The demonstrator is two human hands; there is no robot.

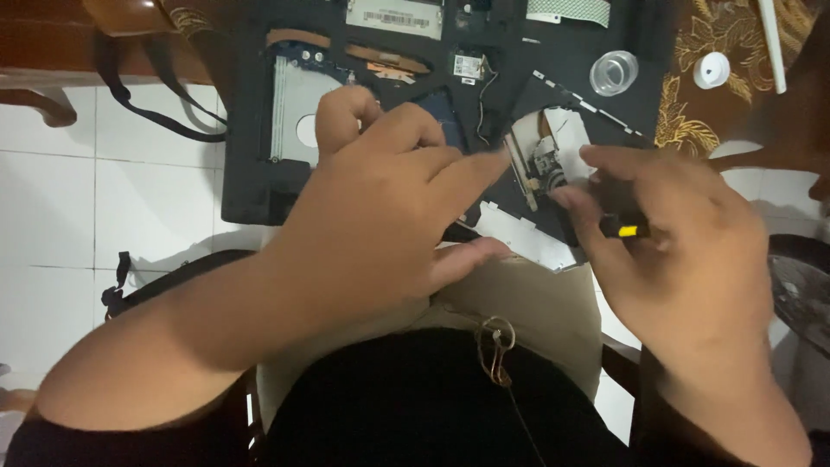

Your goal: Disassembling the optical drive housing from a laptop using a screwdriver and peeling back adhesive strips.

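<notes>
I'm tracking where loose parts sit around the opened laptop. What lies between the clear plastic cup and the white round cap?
Only patterned brown cloth: in the head view the clear cup stands on the black laptop, the white cap on the cloth, apart, with nothing between them.

The opened laptop [259, 173] at upper centre shows a matt black plastic shell, with a brushed, dull silver metal drive [294, 108] set in its left half. The small cup [614, 73] at upper right is clear glossy plastic, standing on patterned brown cloth [700, 112]. At left, the floor tiles [130, 199] look smooth, white and slightly glossy.
</notes>
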